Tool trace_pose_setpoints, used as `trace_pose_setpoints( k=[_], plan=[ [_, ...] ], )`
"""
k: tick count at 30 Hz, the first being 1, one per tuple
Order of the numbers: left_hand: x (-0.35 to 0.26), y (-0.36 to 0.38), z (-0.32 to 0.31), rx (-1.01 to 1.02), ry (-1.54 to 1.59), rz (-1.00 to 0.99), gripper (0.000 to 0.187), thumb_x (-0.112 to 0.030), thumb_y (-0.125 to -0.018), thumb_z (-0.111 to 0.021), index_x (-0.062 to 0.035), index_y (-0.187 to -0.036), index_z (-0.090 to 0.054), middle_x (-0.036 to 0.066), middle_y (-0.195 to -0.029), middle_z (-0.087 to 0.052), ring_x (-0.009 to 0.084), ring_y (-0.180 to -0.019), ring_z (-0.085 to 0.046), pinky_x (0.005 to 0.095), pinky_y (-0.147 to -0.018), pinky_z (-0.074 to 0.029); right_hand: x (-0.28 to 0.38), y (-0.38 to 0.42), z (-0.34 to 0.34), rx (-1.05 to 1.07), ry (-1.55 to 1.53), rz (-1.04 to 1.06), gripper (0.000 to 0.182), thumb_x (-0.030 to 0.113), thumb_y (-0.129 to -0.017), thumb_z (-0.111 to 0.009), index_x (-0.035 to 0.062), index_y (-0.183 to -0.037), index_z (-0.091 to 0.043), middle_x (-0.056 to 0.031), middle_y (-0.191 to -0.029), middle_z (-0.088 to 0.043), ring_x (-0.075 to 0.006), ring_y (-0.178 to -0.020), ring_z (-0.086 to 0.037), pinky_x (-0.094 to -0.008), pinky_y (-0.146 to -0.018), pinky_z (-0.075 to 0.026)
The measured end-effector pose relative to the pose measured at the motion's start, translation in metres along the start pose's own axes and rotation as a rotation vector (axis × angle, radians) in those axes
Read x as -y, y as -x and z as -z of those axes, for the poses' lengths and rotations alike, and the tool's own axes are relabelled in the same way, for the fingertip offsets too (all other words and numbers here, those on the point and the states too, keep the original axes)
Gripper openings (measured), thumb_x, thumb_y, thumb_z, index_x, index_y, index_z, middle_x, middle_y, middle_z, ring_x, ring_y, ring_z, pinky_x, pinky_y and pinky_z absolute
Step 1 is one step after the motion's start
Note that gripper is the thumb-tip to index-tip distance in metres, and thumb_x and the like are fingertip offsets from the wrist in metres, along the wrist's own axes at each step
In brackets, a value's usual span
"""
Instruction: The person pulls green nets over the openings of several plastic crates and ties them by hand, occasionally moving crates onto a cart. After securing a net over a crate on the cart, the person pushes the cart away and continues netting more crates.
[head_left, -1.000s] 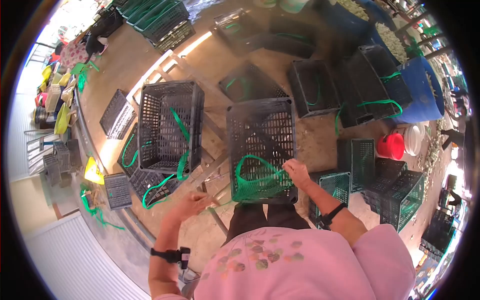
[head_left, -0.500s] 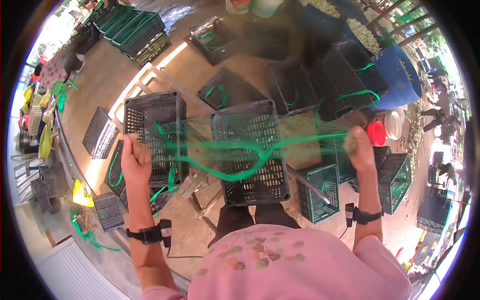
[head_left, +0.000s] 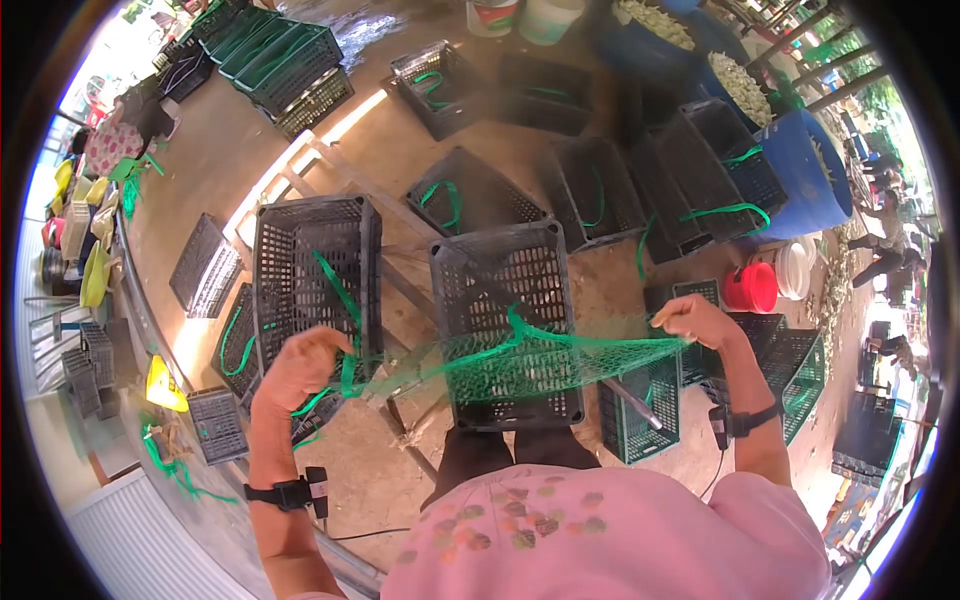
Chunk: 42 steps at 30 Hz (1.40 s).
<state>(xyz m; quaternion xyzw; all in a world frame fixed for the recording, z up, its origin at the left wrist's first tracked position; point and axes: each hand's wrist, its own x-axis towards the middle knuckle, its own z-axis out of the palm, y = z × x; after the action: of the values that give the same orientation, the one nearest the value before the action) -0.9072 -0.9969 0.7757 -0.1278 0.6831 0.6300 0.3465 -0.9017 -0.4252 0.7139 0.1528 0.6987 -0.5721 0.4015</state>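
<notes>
Both hands grip the green net [head_left: 520,355], stretched across the black crate [head_left: 505,320] on the lap: left hand [head_left: 305,365] clenched at one end, right hand [head_left: 695,320] pinching the other.

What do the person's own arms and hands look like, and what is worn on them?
Both hands are bare, with no gloves. The left hand has a black strap with a small black device on its wrist. The right hand has a black wrist strap too, with a thin dark cable hanging from it. Short pink sleeves leave the forearms uncovered.
</notes>
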Motion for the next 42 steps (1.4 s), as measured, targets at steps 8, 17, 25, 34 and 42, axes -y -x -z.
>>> trace_pose_setpoints(
  k=[8, 17, 25, 34, 42],
  plan=[
    [0.094, -0.173, -0.015, -0.318, 0.246, 0.076, 0.015, -0.019, -0.082, -0.061, -0.0038, -0.084, -0.062, -0.002, -0.055, -0.049, 0.0088, -0.043, -0.037, 0.024, -0.037, -0.025, -0.032, -0.192, 0.02, -0.414, -0.58, 0.2, 0.021, 0.027, -0.087, -0.057, 0.0082, -0.079, -0.057, 0.0062, -0.055, -0.037, -0.0047, -0.043, -0.03, -0.0224, -0.039, -0.023],
    [0.241, -0.351, -0.002, -0.85, -0.629, 0.003, 0.035, -0.034, -0.08, -0.059, 0.0003, -0.078, -0.064, 0.013, -0.073, -0.065, 0.0209, -0.061, -0.06, 0.0347, -0.059, -0.045, -0.098, -0.296, -0.002, -0.53, -0.132, -0.022, 0.027, 0.034, -0.084, -0.059, 0.0087, -0.092, -0.061, -0.0001, -0.075, -0.053, -0.0116, -0.064, -0.048, -0.0299, -0.055, -0.039],
    [0.258, -0.199, -0.039, -0.059, 0.017, 0.319, 0.036, -0.042, -0.083, -0.057, -0.0065, -0.086, -0.063, 0.005, -0.075, -0.06, 0.0152, -0.075, -0.058, 0.0297, -0.069, -0.045, -0.204, -0.119, -0.047, 0.024, -0.211, -0.211, 0.013, 0.019, -0.085, -0.059, 0.0083, -0.092, -0.062, 0.0003, -0.08, -0.055, -0.0097, -0.074, -0.05, -0.0256, -0.067, -0.039],
    [0.26, -0.124, -0.086, 0.43, 1.563, 0.0, 0.012, -0.026, -0.085, -0.059, -0.0158, -0.091, -0.056, 0.001, -0.075, -0.058, 0.0143, -0.066, -0.054, 0.0334, -0.06, -0.044, -0.221, -0.048, -0.138, -0.016, -1.256, -0.29, 0.029, 0.038, -0.087, -0.057, 0.0092, -0.086, -0.053, 0.002, -0.07, -0.04, -0.0045, -0.055, -0.037, -0.0165, -0.042, -0.03],
    [0.33, -0.089, -0.131, -0.312, -0.314, 0.292, 0.007, -0.008, -0.07, -0.058, -0.009, -0.076, -0.062, 0.002, -0.072, -0.056, 0.0148, -0.062, -0.053, 0.0289, -0.051, -0.04, -0.2, -0.026, -0.164, -0.175, -1.563, -0.177, 0.033, 0.046, -0.089, -0.049, 0.0149, -0.08, -0.049, 0.0026, -0.061, -0.043, -0.0101, -0.051, -0.039, -0.0234, -0.051, -0.035]
  ],
)
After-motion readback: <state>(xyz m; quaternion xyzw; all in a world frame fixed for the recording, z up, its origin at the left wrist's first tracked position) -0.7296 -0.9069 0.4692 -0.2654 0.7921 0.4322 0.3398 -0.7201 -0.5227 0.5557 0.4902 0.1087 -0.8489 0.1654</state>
